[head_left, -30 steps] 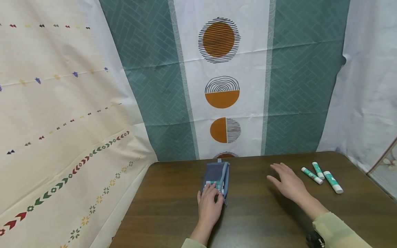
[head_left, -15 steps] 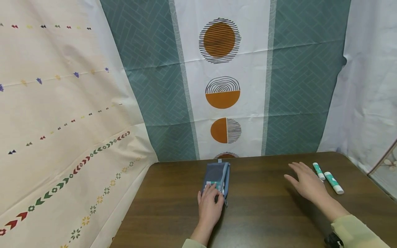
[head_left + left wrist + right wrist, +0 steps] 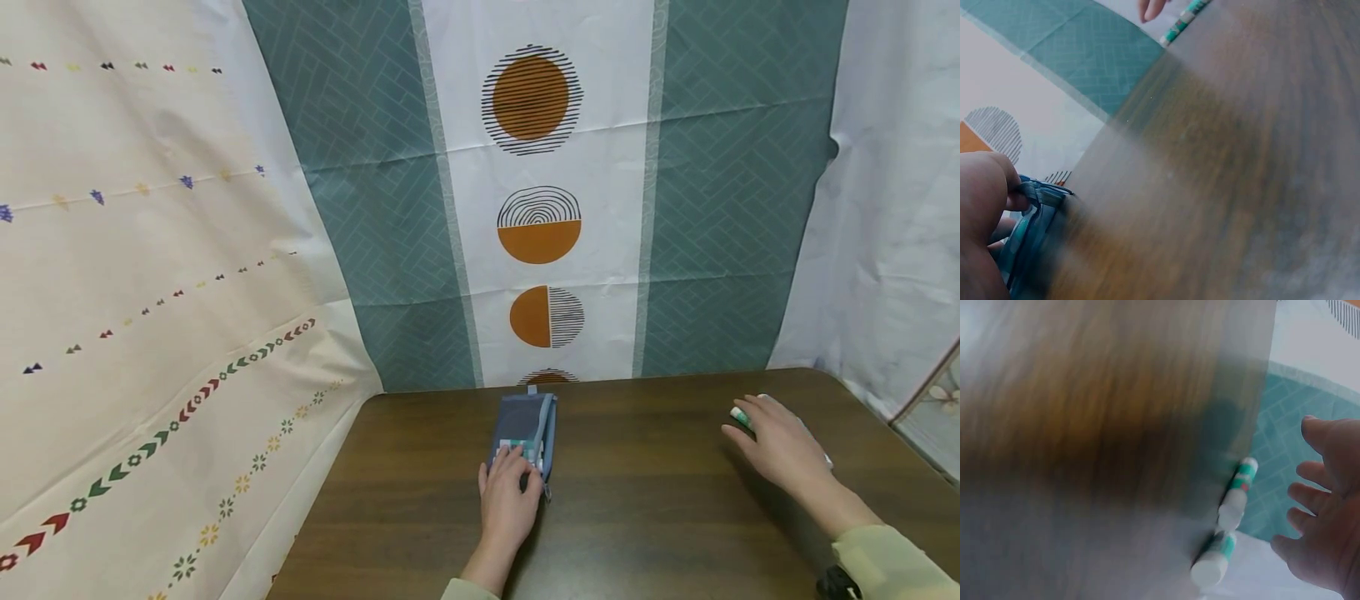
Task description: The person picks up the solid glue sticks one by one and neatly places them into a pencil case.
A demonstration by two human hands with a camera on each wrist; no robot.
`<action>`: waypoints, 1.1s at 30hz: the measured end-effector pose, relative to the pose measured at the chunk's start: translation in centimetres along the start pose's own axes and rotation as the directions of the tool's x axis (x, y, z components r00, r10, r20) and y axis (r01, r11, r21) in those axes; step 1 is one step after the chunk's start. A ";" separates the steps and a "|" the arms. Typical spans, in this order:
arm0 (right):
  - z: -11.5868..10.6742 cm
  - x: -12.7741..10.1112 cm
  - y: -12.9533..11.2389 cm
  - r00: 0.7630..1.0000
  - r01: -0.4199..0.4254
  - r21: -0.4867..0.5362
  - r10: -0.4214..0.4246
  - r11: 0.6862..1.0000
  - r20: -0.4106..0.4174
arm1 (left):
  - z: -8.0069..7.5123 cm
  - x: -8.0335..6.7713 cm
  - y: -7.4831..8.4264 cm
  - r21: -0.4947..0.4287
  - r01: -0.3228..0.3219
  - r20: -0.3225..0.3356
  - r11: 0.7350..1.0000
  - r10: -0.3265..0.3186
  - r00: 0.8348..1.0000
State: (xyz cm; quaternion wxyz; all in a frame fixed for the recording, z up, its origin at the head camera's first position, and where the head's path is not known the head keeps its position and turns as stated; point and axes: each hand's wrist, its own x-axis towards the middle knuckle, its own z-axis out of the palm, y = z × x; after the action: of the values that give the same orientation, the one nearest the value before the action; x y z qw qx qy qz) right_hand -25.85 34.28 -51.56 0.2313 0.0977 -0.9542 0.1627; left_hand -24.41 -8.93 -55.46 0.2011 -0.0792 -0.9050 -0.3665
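A blue-grey zip pouch (image 3: 519, 412) with a see-through window lies on the table, green-and-white contents showing through it. My left hand (image 3: 507, 502) holds the pouch's near end. In the left wrist view its curled fingers and thumb are at the edge of the pouch (image 3: 1032, 219), by the zip. My right hand (image 3: 783, 448) hovers over the green-and-white glue sticks at the right, hiding most of them in the head view. Its fingers are spread and hold nothing. The right wrist view shows glue sticks (image 3: 1240, 484) lying on the table, apart from the hand.
The brown wooden table (image 3: 637, 517) ends at a green-and-white patterned curtain (image 3: 720, 208) behind. Cream cloth (image 3: 187, 292) hangs at the left, and white cloth (image 3: 892, 208) at the right.
My right hand has moved rightward, from beside the glue sticks to above them, covering them from the head view. My left hand and the pouch have stayed put.
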 end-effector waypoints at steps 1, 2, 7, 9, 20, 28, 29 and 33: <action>-0.1 0.0 0.3 1.000 0.006 -0.008 -0.006 1.000 -0.008 | 0.0 0.0 0.0 0.000 0.000 -0.001 1.000 0.000 1.000; -0.1 -0.1 0.5 1.000 0.008 -0.014 -0.008 1.000 -0.012 | 0.0 0.0 0.0 0.002 -0.003 -0.002 1.000 0.003 1.000; -0.3 -0.3 1.8 1.000 0.000 -0.053 -0.001 0.999 -0.008 | 0.1 0.0 -0.1 0.005 0.000 0.002 1.000 0.000 1.000; -0.4 -0.4 2.3 1.000 -0.008 -0.062 0.008 0.998 -0.003 | 0.1 0.0 0.0 0.001 0.004 0.004 1.000 -0.004 1.000; -0.7 -1.2 3.9 0.993 -0.064 -0.055 0.069 0.996 0.092 | 0.2 -0.1 -0.2 -0.005 -0.022 -0.023 1.000 0.022 0.999; -0.9 -1.5 4.4 0.986 -0.078 -0.051 0.085 0.996 0.142 | 0.1 -0.1 -0.1 -0.013 -0.024 -0.024 1.000 0.024 0.999; -0.9 -1.6 4.5 0.986 -0.079 -0.051 0.086 0.996 0.145 | 0.1 -0.1 -0.1 -0.013 -0.022 -0.022 1.000 0.022 1.000; -0.9 -1.6 4.7 0.984 -0.082 -0.042 0.087 0.996 0.153 | 0.1 -0.1 -0.1 -0.018 -0.014 -0.017 1.000 0.014 1.000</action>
State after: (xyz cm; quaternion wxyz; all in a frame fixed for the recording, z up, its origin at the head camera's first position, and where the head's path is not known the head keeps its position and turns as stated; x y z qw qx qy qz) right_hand -25.28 39.09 -52.84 0.1514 0.0654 -0.9753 0.1471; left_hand -24.39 -8.91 -55.67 0.2105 -0.0843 -0.8993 -0.3738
